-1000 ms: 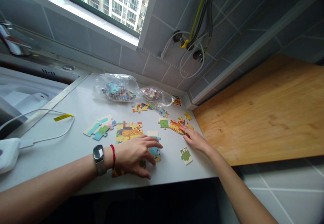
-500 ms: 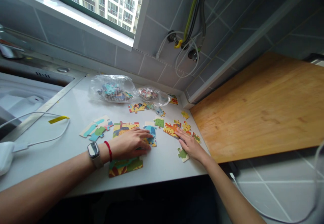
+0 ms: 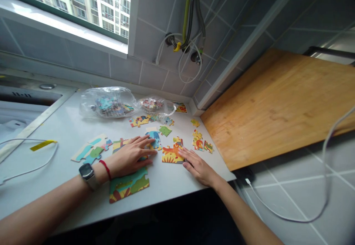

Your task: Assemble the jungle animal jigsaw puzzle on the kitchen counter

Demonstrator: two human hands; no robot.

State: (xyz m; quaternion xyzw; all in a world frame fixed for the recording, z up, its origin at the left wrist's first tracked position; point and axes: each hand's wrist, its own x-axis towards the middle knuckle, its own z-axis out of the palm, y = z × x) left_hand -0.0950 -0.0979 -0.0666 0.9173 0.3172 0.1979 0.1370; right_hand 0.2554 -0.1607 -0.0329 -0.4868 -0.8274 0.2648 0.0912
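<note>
My left hand [image 3: 131,155] lies with fingers spread over joined jigsaw pieces, its fingertips at the blue elephant piece [image 3: 153,137]. Below the palm, a green puzzle section with a crocodile [image 3: 129,186] is partly covered. Fingers of my right hand [image 3: 199,166] are stretched out flat, the tips resting on the right edge of an orange lion piece [image 3: 170,155]. That piece lies just right of the elephant piece; whether they touch I cannot tell. Behind them is a loose green piece [image 3: 165,130]. What lies under my right palm is hidden.
Two clear plastic bags of pieces, one large [image 3: 111,104] and one small [image 3: 152,104], lie at the back. Yellow pieces [image 3: 197,140] sit near a wooden board [image 3: 283,108] on the right. Pale blue-and-green pieces [image 3: 93,150] and a white cable [image 3: 54,159] are at left.
The lion piece has slid left and nearer under my right hand, turning slightly and closing on the elephant piece. My left hand stays over its pieces. The camera view has shifted right.
</note>
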